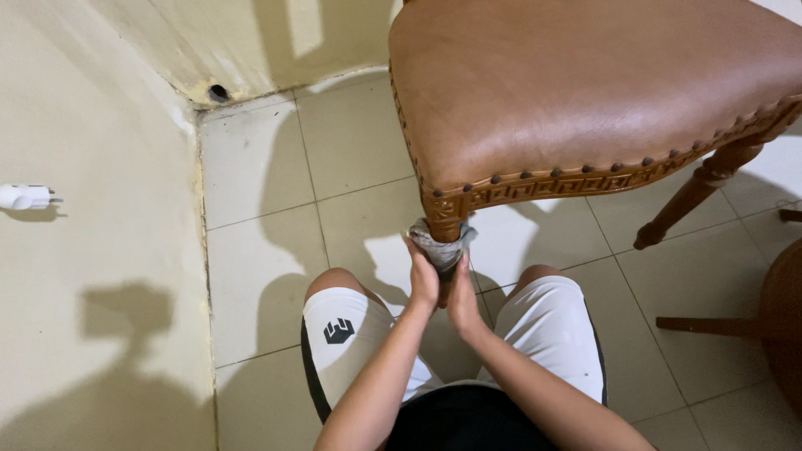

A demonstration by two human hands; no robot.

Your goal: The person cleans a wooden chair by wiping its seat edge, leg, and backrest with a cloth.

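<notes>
A wooden chair with a brown leather seat (pixel 576 83) stands right in front of me, its carved front corner leg (pixel 444 224) between my knees. A grey cloth (pixel 441 244) is wrapped around that leg just under the seat rail. My left hand (pixel 423 280) grips the cloth from the left side. My right hand (pixel 462 301) sits a little lower, pressed against the leg and the cloth's lower edge. The lower part of the leg is hidden behind my hands.
Cream wall (pixel 83 250) close on my left with a white plug (pixel 25 197) sticking out. Pale tiled floor (pixel 276 209) runs to a corner with a small hole (pixel 219 92). Another turned chair leg (pixel 693 192) and dark wooden furniture (pixel 781 317) stand at right.
</notes>
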